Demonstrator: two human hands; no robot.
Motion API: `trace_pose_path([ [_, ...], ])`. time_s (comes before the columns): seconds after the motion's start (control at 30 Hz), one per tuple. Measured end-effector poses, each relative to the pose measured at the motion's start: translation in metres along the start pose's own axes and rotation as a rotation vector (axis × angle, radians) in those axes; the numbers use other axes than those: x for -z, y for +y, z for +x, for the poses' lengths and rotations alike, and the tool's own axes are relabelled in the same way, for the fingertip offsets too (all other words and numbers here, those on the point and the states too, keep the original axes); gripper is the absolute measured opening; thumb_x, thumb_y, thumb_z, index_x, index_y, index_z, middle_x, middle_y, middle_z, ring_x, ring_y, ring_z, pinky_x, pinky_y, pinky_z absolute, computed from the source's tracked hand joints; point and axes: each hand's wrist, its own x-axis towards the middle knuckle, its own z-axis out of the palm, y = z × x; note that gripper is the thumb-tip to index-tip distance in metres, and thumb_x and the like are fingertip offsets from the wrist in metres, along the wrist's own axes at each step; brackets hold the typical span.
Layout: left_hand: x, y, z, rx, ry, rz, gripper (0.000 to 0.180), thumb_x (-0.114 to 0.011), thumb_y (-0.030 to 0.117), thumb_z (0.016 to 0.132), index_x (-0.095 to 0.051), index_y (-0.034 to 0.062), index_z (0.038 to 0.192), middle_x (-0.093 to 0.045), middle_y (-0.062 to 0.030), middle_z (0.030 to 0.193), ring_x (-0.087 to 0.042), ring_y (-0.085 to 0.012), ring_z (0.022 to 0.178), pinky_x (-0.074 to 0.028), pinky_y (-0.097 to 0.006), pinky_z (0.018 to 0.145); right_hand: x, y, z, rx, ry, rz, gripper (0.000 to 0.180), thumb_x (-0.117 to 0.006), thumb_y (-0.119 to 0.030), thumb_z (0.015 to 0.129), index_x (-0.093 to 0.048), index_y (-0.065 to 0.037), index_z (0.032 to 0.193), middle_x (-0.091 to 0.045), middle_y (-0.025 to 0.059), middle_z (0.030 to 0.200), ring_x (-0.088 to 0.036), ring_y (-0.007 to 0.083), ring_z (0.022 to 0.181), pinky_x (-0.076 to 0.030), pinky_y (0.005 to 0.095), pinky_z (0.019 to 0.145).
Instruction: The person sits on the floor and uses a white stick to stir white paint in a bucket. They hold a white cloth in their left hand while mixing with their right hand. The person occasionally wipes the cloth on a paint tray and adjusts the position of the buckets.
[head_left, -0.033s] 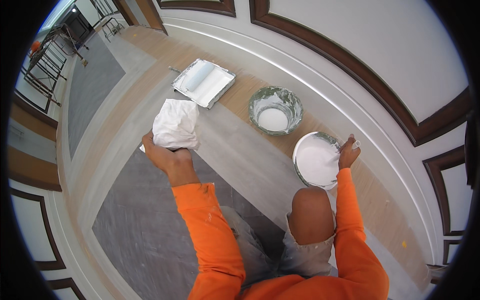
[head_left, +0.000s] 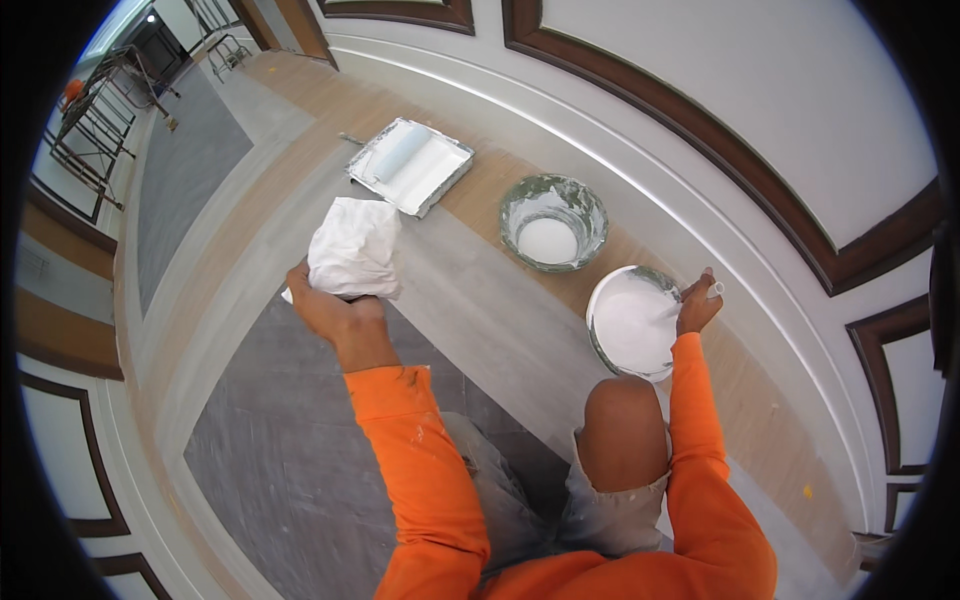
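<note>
the scaffold frame (head_left: 95,120) stands far off at the left end of the room. nearer, the left hand (head_left: 325,305) is clenched around the bottom of a crumpled white bag (head_left: 352,248), holding it up off the floor (head_left: 300,450); the bag's top is bunched and puckered, and i cannot tell what is inside it. set against the other picture of this same instant, nothing has shifted: same grip, same lifted bag, same reach on the other side, so the work stands exactly where it was, with the bag up and neither pail disturbed.

just beyond the bag a metal paint tray (head_left: 412,165) lies on the wooden strip of floor, with a roller (head_left: 398,155) resting in it and a thin white coat over its ramp.

further right, near the wall, sits a paint-smeared pail (head_left: 553,222), a round pool of white paint low in its bottom, its inner walls streaked.

right of that, and just in front of a bare knee (head_left: 622,420), is a second pail (head_left: 632,320), white inside and filled much higher with white stuff. the right hand (head_left: 697,305) is at its far rim, fingers closed on a small white object (head_left: 715,290) that i cannot make out.
</note>
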Motion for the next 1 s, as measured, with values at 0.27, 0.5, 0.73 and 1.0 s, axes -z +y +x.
trace_pose_path([
  [0.27,0.02,-0.005,0.034,-0.066,0.002,-0.196,0.029,-0.059,0.015,0.088,-0.054,-0.0037,0.11,-0.062,-0.0149,0.106,-0.067,-0.0308,0.097,-0.058,-0.044,0.082,0.002,0.032,-0.046,-0.396,-0.228,0.196,0.029,-0.057,-0.032,0.099,-0.066,-0.005,0.098,-0.041,-0.0041,0.058,-0.037,0.0076,0.047,-0.03,0.0265,0.043],
  [0.5,0.018,0.0,0.022,0.038,0.099,-0.208,0.028,-0.06,0.012,0.083,-0.054,-0.004,0.105,-0.06,-0.0128,0.1,-0.066,-0.0283,0.091,-0.057,-0.042,0.077,-0.016,-0.001,-0.01,-0.082,0.033,0.065,0.042,-0.055,-0.033,0.101,-0.047,-0.01,0.066,-0.036,-0.0038,0.054,-0.032,0.0077,0.048,-0.026,0.0265,0.046],
  [0.73,0.011,-0.012,0.02,-0.012,0.118,-0.154,0.026,-0.061,0.013,0.082,-0.055,-0.0016,0.102,-0.06,-0.0105,0.098,-0.065,-0.0258,0.088,-0.055,-0.039,0.076,0.013,0.034,-0.025,-0.47,-0.216,0.029,0.035,-0.056,-0.037,0.1,-0.051,-0.014,0.074,-0.031,-0.0069,0.056,-0.028,0.0047,0.046,-0.023,0.0246,0.043],
  [1.0,0.008,-0.014,0.017,0.01,0.126,-0.157,0.025,-0.062,0.014,0.082,-0.056,-0.0012,0.101,-0.06,-0.0101,0.098,-0.065,-0.0251,0.089,-0.055,-0.038,0.077,-0.015,0.025,-0.002,-0.196,-0.027,0.14,0.042,-0.055,-0.038,0.1,-0.046,-0.012,0.067,-0.032,-0.0027,0.058,-0.032,0.0095,0.053,-0.027,0.0291,0.049],
])
